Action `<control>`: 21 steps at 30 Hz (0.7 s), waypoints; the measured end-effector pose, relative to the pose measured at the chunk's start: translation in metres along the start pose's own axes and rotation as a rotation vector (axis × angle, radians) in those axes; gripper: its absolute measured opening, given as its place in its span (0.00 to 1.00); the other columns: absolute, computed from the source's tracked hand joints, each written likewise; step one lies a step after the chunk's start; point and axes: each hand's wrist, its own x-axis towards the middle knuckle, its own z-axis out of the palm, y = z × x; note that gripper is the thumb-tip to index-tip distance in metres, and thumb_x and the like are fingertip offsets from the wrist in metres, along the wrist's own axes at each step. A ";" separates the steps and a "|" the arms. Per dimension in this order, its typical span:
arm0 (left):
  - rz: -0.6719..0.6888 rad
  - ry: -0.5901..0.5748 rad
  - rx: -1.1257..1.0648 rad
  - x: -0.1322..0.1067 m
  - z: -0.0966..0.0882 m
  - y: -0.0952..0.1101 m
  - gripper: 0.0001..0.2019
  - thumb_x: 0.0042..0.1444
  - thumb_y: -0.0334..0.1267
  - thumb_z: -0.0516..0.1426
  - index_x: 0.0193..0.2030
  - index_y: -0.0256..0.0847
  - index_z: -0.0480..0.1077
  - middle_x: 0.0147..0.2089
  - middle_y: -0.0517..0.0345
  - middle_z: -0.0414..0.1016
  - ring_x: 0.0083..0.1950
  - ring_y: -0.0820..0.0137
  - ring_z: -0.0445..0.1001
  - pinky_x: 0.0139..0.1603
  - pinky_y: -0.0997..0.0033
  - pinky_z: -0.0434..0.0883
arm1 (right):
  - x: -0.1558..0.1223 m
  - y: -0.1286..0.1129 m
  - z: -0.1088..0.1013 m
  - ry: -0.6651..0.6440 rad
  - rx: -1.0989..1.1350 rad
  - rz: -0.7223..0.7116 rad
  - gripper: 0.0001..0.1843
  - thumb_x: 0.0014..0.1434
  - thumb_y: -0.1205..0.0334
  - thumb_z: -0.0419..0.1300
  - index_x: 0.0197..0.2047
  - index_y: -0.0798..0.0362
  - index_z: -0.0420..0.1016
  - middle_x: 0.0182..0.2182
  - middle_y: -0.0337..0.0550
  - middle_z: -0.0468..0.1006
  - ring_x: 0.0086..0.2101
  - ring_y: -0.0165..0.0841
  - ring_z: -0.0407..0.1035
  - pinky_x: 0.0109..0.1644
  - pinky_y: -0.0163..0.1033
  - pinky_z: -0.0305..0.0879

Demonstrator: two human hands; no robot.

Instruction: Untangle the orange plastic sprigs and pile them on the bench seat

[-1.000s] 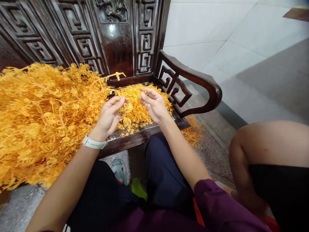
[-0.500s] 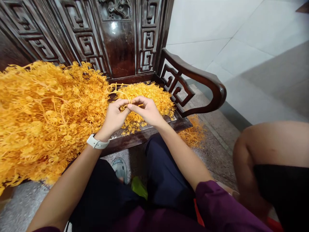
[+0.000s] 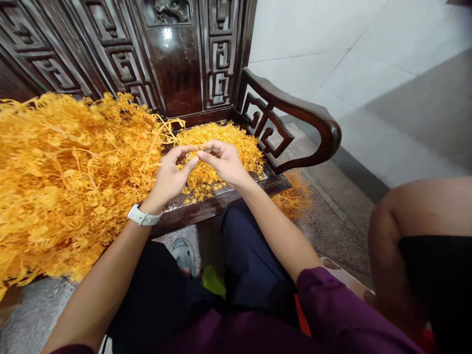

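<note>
My right hand (image 3: 225, 161) pinches a thin yellow-orange plastic flower stem (image 3: 192, 145) between thumb and fingertips. My left hand (image 3: 171, 172), with a pale watch on its wrist, curls around the same stem; its thumb stands a little apart from the forefinger. Part of the stem is hidden by the fingers. Just beyond my hands, a low pile of small yellow plastic flower pieces (image 3: 239, 145) lies on the bench seat. A large heap of yellow plastic flower sprays (image 3: 81, 182) fills the left side, close by my left hand.
The dark carved wooden bench has a backrest (image 3: 180, 73) behind the piles and a curved armrest (image 3: 313, 115) on the right. Orange stems (image 3: 297, 196) lie on the floor below it. Another person's bare limb (image 3: 424, 211) is close on the right.
My left thumb and forefinger have spread apart and the left hand has shifted slightly left. The right hand keeps its pinch. The view has tilted a little.
</note>
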 end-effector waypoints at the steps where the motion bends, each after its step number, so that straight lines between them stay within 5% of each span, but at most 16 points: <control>1: -0.012 0.035 -0.031 0.001 0.001 -0.002 0.16 0.60 0.45 0.68 0.52 0.41 0.80 0.51 0.49 0.82 0.51 0.62 0.78 0.57 0.59 0.72 | 0.000 -0.001 0.000 0.003 0.008 -0.010 0.21 0.53 0.47 0.76 0.40 0.54 0.79 0.36 0.40 0.81 0.38 0.31 0.72 0.49 0.42 0.69; 8: -0.110 0.098 -0.166 0.005 -0.001 0.002 0.17 0.53 0.46 0.73 0.45 0.40 0.81 0.42 0.52 0.83 0.38 0.70 0.77 0.42 0.69 0.74 | -0.003 -0.008 0.000 -0.038 0.103 0.028 0.18 0.58 0.49 0.73 0.37 0.52 0.72 0.32 0.38 0.77 0.35 0.30 0.68 0.44 0.40 0.64; 15: -0.269 0.075 -0.566 0.004 0.004 0.009 0.16 0.47 0.42 0.75 0.42 0.43 0.82 0.42 0.54 0.81 0.38 0.72 0.75 0.42 0.72 0.75 | -0.011 -0.028 0.009 -0.081 0.331 0.156 0.14 0.57 0.57 0.71 0.34 0.53 0.69 0.27 0.34 0.68 0.29 0.26 0.60 0.35 0.35 0.54; 21: -0.273 0.118 -0.822 0.005 0.005 0.009 0.15 0.45 0.35 0.76 0.39 0.45 0.80 0.38 0.60 0.75 0.36 0.74 0.74 0.43 0.73 0.77 | -0.016 -0.036 0.019 -0.173 0.488 0.303 0.14 0.61 0.57 0.69 0.36 0.51 0.67 0.25 0.31 0.60 0.26 0.26 0.53 0.28 0.34 0.45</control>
